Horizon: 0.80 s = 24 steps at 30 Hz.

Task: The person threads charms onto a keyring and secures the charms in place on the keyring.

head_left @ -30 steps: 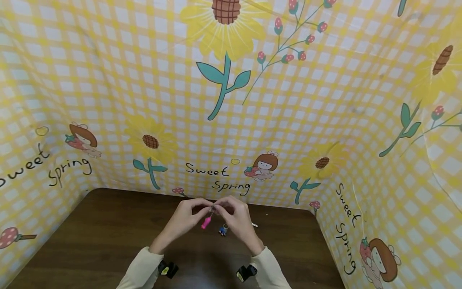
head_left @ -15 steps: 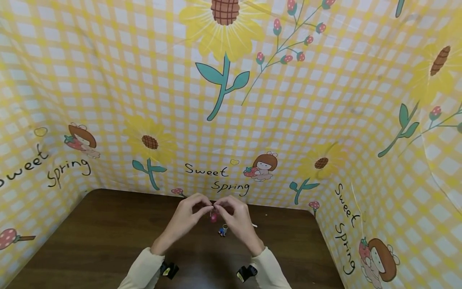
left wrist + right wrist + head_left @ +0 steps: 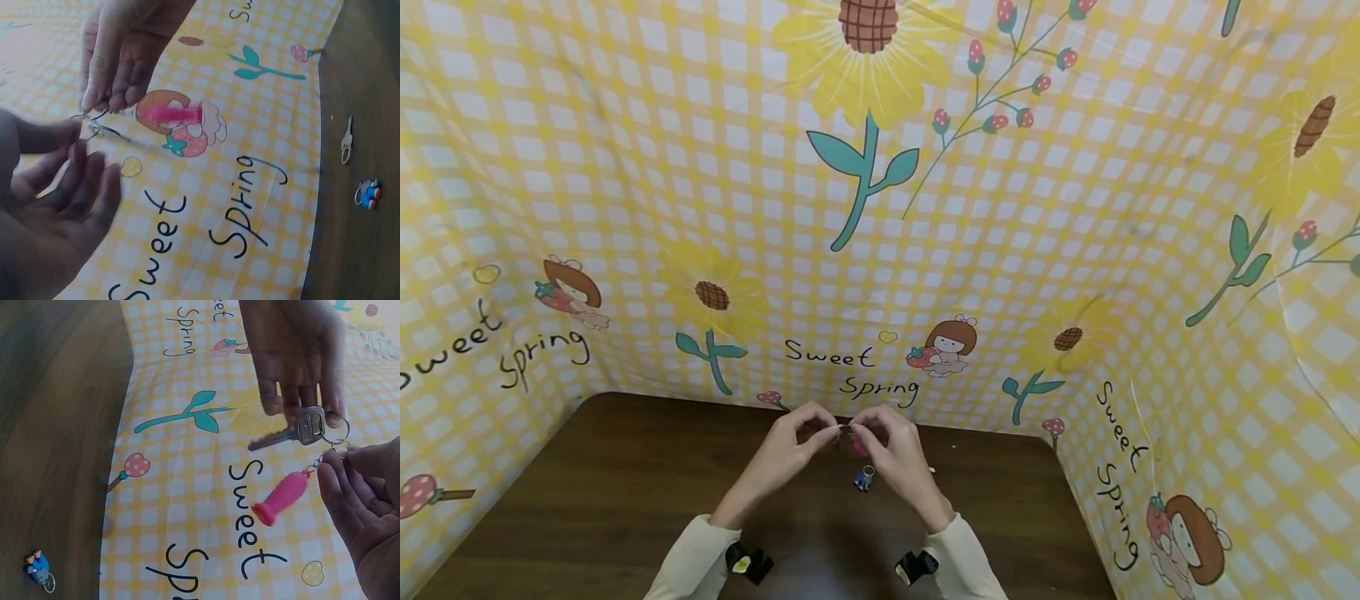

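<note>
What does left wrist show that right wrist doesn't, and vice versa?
Only left wrist: a loose key lying on the table.
Only right wrist: a clear look at the held key, flat face and toothed blade; left wrist is too blurred there.
Both: left hand and right hand pinching at the metal ring, pink charm, blue figurine on the table, yellow checked cloth.

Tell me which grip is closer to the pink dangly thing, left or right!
Right. The right grip is just beside the pink charm; the left grip is farther off, on the other side of the key ring, by the key.
</note>
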Each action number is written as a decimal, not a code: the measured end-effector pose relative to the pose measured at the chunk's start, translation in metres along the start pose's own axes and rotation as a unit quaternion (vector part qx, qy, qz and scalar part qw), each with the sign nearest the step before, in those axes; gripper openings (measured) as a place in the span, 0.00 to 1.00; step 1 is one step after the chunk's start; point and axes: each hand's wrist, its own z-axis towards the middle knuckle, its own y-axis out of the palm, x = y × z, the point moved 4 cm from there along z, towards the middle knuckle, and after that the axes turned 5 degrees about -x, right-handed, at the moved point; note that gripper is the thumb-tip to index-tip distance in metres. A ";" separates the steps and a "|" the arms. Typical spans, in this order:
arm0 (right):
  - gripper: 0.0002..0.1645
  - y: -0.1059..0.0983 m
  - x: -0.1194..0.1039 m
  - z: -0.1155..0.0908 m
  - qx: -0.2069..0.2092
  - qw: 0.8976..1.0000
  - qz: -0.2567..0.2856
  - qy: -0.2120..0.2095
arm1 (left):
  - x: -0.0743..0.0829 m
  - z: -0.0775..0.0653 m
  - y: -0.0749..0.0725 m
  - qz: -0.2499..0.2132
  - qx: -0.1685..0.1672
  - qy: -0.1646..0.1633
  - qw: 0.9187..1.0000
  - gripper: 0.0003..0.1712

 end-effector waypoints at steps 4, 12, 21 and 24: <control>0.03 0.001 -0.001 0.000 -0.015 1.000 -0.003 -0.004 | 0.000 0.001 0.003 0.009 -0.029 -0.011 0.999 0.06; 0.04 0.002 -0.002 0.000 -0.022 1.000 -0.014 0.003 | -0.002 0.002 0.002 -0.007 -0.025 -0.009 1.000 0.08; 0.04 0.001 0.000 0.000 -0.022 1.000 -0.013 0.011 | -0.001 0.002 0.002 -0.001 -0.038 -0.021 0.999 0.08; 0.04 0.002 -0.001 0.000 -0.034 0.999 -0.004 0.012 | 0.000 0.003 0.003 0.008 -0.043 -0.024 0.999 0.08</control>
